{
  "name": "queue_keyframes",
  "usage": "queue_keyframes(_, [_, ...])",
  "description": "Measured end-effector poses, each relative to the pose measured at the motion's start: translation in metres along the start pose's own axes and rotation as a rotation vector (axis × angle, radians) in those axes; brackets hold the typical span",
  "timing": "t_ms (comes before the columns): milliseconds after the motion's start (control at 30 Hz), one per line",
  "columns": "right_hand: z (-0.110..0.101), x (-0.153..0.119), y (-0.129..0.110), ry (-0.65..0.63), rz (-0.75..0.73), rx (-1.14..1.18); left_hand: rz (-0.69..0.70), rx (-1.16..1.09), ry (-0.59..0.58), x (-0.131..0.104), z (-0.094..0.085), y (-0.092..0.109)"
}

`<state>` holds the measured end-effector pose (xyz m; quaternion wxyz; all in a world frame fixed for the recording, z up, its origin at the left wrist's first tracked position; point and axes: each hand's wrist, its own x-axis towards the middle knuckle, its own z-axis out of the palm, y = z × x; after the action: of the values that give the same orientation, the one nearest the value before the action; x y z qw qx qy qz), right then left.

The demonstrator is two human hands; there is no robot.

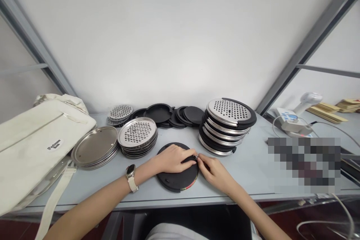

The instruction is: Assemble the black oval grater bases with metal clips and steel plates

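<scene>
A black round disc [177,178] lies flat on the table in front of me, with a strip of red, yellow and green showing along its lower right edge. Across its top lies my left hand [176,159], a watch on the wrist, its thumb and fingertips closed at the disc's right edge. My right hand [212,168] pinches at that same edge, its fingertips meeting those of the left. What exactly lies between the fingertips is too small to make out. Just behind the right hand stands a tall stack of metal grater plates with black rims [229,112].
Plain metal discs [97,146] and perforated grater plates [137,133] are stacked left. Black round parts [159,113] lie along the wall. A white bag [36,138] covers the table's left end. At right stands a white handheld scanner [309,101] with cables, beside a pixelated patch.
</scene>
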<state>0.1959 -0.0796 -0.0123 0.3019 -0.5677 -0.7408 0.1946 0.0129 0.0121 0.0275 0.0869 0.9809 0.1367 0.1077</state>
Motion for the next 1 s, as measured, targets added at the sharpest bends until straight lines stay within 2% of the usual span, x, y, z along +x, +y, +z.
queue_keyframes(1000, [-0.0013,0.0004,-0.0029,-0.027,0.017,0.011,0.021,-0.014,-0.002,-0.0007,0.001,-0.0014])
